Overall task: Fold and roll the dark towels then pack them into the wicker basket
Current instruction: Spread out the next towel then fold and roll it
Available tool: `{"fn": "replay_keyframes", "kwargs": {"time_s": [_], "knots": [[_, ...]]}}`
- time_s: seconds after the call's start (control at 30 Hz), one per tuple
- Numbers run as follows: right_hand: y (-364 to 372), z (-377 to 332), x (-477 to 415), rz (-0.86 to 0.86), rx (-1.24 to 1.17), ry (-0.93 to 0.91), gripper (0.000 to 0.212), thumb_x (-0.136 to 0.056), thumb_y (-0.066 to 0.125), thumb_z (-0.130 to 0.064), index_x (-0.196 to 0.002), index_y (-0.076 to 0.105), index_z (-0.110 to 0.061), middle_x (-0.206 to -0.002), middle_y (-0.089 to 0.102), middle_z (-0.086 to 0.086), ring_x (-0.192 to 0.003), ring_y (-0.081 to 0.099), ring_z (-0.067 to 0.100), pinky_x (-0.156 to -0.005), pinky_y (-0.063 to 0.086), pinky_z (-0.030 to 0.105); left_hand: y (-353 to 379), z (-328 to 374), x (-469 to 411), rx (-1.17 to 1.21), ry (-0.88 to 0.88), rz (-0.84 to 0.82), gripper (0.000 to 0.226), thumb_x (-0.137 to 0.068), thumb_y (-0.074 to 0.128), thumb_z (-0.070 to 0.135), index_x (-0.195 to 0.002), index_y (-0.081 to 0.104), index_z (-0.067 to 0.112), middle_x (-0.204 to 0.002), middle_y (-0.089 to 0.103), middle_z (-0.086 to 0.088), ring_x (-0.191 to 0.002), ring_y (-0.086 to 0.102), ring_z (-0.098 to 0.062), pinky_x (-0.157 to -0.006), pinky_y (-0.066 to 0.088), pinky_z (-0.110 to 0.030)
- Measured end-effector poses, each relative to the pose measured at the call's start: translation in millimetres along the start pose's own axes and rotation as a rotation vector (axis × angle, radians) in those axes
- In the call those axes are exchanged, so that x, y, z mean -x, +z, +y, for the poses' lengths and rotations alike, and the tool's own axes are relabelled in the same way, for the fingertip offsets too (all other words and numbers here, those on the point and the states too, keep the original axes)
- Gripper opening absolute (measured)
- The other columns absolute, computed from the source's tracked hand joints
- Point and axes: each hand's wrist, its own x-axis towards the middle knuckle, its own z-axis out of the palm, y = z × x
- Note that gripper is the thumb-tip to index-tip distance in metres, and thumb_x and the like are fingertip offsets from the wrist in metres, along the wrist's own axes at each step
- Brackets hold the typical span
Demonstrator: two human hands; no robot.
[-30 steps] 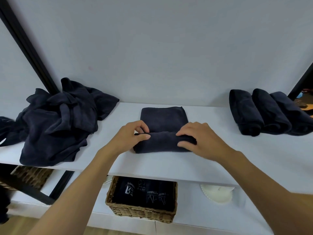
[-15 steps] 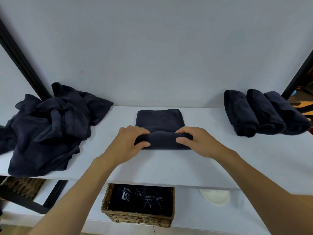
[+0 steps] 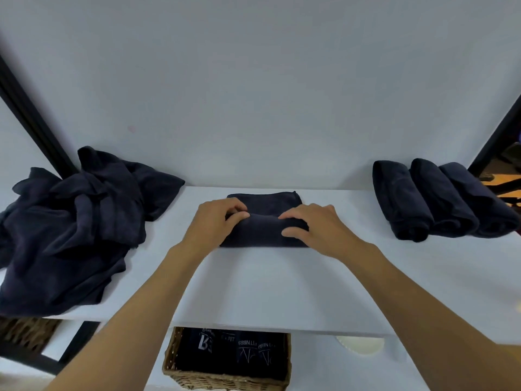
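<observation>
Towel (image 3: 262, 232) lies half rolled mid-table (image 3: 267, 292), nearer the back edge, long axis left to right. Its ends are gripped by left hand (image 3: 214, 221) and right hand (image 3: 315, 227), fingers curled over, both equally near. The flat tail lies beyond the hands; rolling away is judged next. Basket (image 3: 225, 380) is seen below the front edge; "FITNESS" and "FIT" are read inside.
</observation>
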Motion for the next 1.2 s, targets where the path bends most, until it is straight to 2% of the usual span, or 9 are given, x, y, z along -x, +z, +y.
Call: {"fn": "replay_keyframes", "kwargs": {"time_s": [0.13,0.23,0.4,0.53,0.7,0.83,1.0,1.1,1.2], "knots": [[-6.4,5.3,-26.8,-0.139,-0.083,0.115,0.026,-0.096,0.051,-0.045,-0.118,0.062,-0.039,-0.121,0.06,-0.013,-0.114,0.051,0.013,-0.103,0.03,0.038,16.5,-10.9,15.8,-0.347,0.396,0.187,0.038,-0.09,0.052,0.049,-0.097,0.071,0.017,-0.094,0.069,0.004,-0.086,0.06,-0.019,-0.081,0.045,-0.037],[-9.4,0.7,-39.8,-0.167,-0.037,0.134,0.025,-0.097,0.05,-0.042,-0.115,0.065,-0.035,-0.115,0.055,-0.011,-0.112,0.051,0.015,-0.099,0.033,0.04,22.2,-17.5,13.2,-0.368,0.358,0.094,0.049,-0.088,0.046,0.055,-0.104,0.068,0.015,-0.1,0.069,0.003,-0.091,0.062,-0.02,-0.086,0.043,-0.034],[4.8,-8.9,-22.2,0.188,0.124,-0.143,0.023,-0.095,0.055,-0.031,-0.115,0.067,-0.026,-0.115,0.065,-0.008,-0.105,0.057,0.016,-0.093,0.041,0.036,19.2,-17.4,-12.6,-0.272,0.209,-0.05,0.04,-0.095,0.032,0.056,-0.097,0.061,0.028,-0.09,0.061,0.011,-0.089,0.05,-0.017,-0.082,0.031,-0.028],[8.5,-2.2,-19.3,0.039,0.075,-0.074,0.048,-0.088,0.066,-0.041,-0.133,0.054,-0.028,-0.132,0.056,-0.012,-0.118,0.049,0.012,-0.099,0.034,0.024,18.2,-16.6,-29.7,-0.25,0.14,-0.125,0.029,-0.102,0.038,0.041,-0.091,0.062,0.028,-0.084,0.062,0.01,-0.083,0.05,-0.019,-0.076,0.035,-0.032],[-12.8,8.7,-56.1,-0.112,-0.273,0.083,0.03,-0.086,0.07,-0.035,-0.115,0.067,-0.03,-0.111,0.066,-0.015,-0.104,0.058,0.008,-0.086,0.043,0.021,21.6,-15.8,-23.4,-0.383,0.346,0.082,0.051,-0.086,0.045,0.057,-0.113,0.066,0.02,-0.107,0.069,0.002,-0.092,0.062,-0.025,-0.084,0.045,-0.038],[-17.9,15.8,-76.5,-0.18,-0.46,0.177,0.018,-0.089,0.068,-0.029,-0.106,0.072,-0.025,-0.103,0.07,-0.011,-0.1,0.063,0.007,-0.083,0.045,0.02,25.9,-23.4,-31.4,-0.356,0.316,-0.008,0.046,-0.084,0.062,0.047,-0.124,0.06,0.023,-0.114,0.066,0.005,-0.103,0.059,-0.025,-0.089,0.041,-0.037],[-7.5,14.6,-78.7,0.178,0.024,-0.061,0.022,-0.086,0.065,-0.044,-0.105,0.067,-0.035,-0.105,0.066,-0.017,-0.099,0.059,0.008,-0.097,0.038,0.038,6.4,-21.9,-73.6,-0.123,0.084,-0.281,0.033,-0.09,0.057,0.051,-0.116,0.061,0.031,-0.102,0.064,0.011,-0.097,0.057,-0.018,-0.093,0.043,-0.042],[1.2,12.3,-76.5,0.104,0.294,-0.135,0.045,-0.083,0.066,-0.048,-0.123,0.056,-0.03,-0.118,0.061,-0.014,-0.104,0.055,0.012,-0.094,0.031,0.03,2.9,-29.3,-91.8,-0.014,-0.017,-0.443,0.022,-0.09,0.056,0.053,-0.102,0.061,0.035,-0.095,0.063,0.014,-0.094,0.057,-0.016,-0.095,0.043,-0.044],[-2.3,15.8,-91.2,0.019,0.181,-0.069,0.043,-0.087,0.065,-0.043,-0.126,0.057,-0.028,-0.114,0.065,-0.01,-0.1,0.058,0.015,-0.093,0.039,0.032,2.2,-29.7,-105.5,-0.061,-0.053,-0.427,0.026,-0.086,0.057,0.059,-0.101,0.062,0.038,-0.098,0.063,0.011,-0.097,0.055,-0.017,-0.093,0.039,-0.041]]}}
